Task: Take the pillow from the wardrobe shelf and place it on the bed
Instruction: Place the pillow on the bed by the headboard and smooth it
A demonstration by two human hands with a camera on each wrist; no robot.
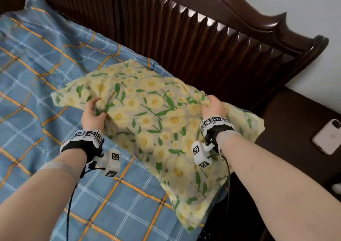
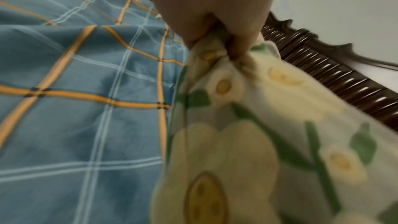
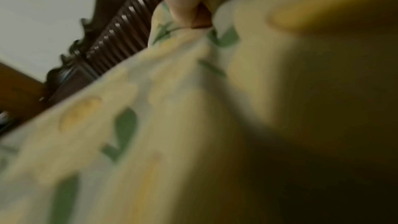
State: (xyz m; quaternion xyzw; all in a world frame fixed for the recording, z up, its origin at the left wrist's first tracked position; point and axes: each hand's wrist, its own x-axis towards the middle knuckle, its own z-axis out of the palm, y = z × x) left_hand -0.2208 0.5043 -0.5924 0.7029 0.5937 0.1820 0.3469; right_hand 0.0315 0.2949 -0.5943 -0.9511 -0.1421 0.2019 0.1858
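Observation:
A pillow (image 1: 155, 119) in a yellow case with flowers and green leaves hangs over the head end of the bed (image 1: 46, 85), which wears a blue checked sheet with orange lines. My left hand (image 1: 93, 112) grips a bunch of the case at its left side; the left wrist view shows the same pinch, left hand (image 2: 217, 40) on pillow (image 2: 247, 134). My right hand (image 1: 214, 106) grips the fabric at the right edge, also seen close as right hand (image 3: 191, 14) on pillow (image 3: 150, 125). The pillow's near corner droops past the bed's edge.
A dark wooden ribbed headboard (image 1: 212, 43) rises just behind the pillow. To the right stands a dark bedside table (image 1: 295, 122) with a white phone (image 1: 327, 136) lying on it. The blue sheet stretches away to the left.

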